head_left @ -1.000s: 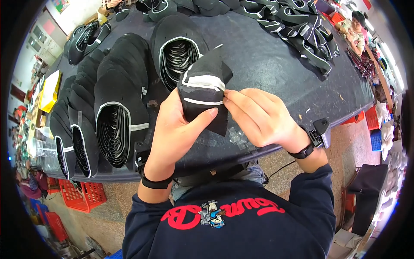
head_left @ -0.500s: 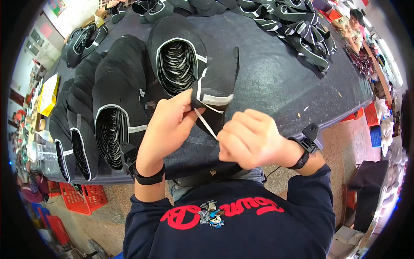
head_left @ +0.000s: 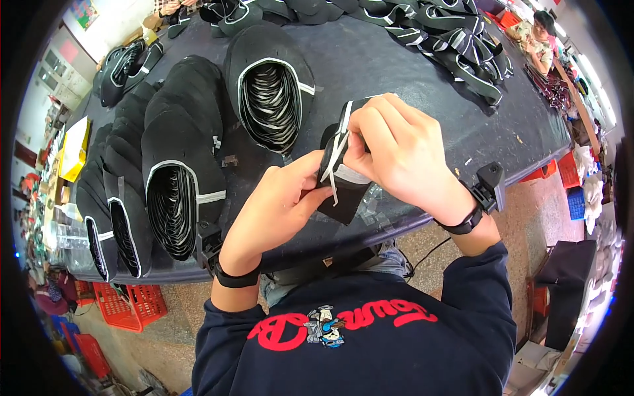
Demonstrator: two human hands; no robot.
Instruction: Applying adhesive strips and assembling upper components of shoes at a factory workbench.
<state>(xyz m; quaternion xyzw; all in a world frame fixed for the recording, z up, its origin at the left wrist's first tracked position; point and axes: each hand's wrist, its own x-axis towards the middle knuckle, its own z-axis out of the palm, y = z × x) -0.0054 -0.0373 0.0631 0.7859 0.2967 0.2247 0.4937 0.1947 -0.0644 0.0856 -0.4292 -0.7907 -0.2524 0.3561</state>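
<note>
A black shoe upper [head_left: 345, 210] with white tape along its edge is held up just above the near part of the table. My left hand [head_left: 274, 201] pinches its left side between thumb and fingers. A thin white strip [head_left: 333, 190] hangs loose beside the left thumb tip. My right hand [head_left: 403, 148] is closed on the upper's far side, thumb against the bent fingers at the taped edge. The right fingers cover part of the upper, so its full shape is hidden. Just beyond my left hand stands a nested stack of black uppers [head_left: 267, 45] with white-edged openings.
More nested stacks of black uppers [head_left: 175, 135] stand on the left of the dark table [head_left: 522, 125]. A loose pile of white-taped black pieces [head_left: 462, 69] lies far right. A yellow box [head_left: 74, 150] is at the left edge, a red crate [head_left: 132, 307] below. Another person [head_left: 538, 43] sits far right.
My right hand has moved up and away, from the strip's end onto the upper's far edge. Both the upper and my left hand have shifted right and nearer. The upper now looks turned and bent.
</note>
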